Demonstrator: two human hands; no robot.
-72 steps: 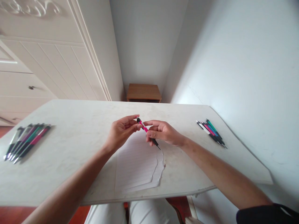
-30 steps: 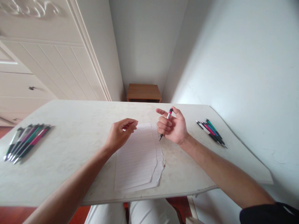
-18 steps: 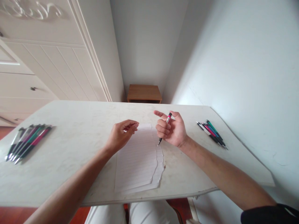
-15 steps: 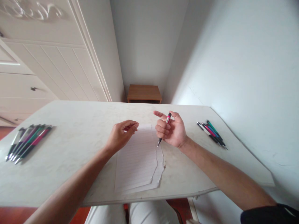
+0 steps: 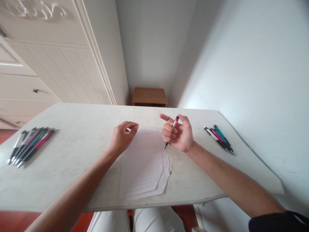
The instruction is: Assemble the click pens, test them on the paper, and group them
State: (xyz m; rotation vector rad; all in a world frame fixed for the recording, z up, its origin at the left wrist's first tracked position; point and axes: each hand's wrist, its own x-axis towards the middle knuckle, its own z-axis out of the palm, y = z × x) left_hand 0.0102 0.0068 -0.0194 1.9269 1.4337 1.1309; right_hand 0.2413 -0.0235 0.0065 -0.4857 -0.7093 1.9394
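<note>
My right hand (image 5: 177, 133) is closed around a pen (image 5: 176, 121) with a pink band, a silver part and a black tip that points down over the paper's right side. Its index finger sticks out to the left, and the thumb is at the pen's top end. To the left, my left hand (image 5: 124, 137) hovers by the upper left of the paper, thumb and fingertips brought together in a pinch with nothing visible between them. Below both hands lie lined paper sheets (image 5: 142, 164) with torn right edges, a faint mark near the top.
Several pens (image 5: 31, 146) lie side by side on the left of the white table (image 5: 79, 135). Another group of pens (image 5: 219, 139) rests on the right, near the wall (image 5: 260, 80). A white cabinet (image 5: 55, 71) stands at left; a small wooden stand (image 5: 149, 95) is beyond the table.
My left hand has shifted slightly left, away from the paper's top, which shows more of the sheet. The right hand keeps its hold on the pen, almost still.
</note>
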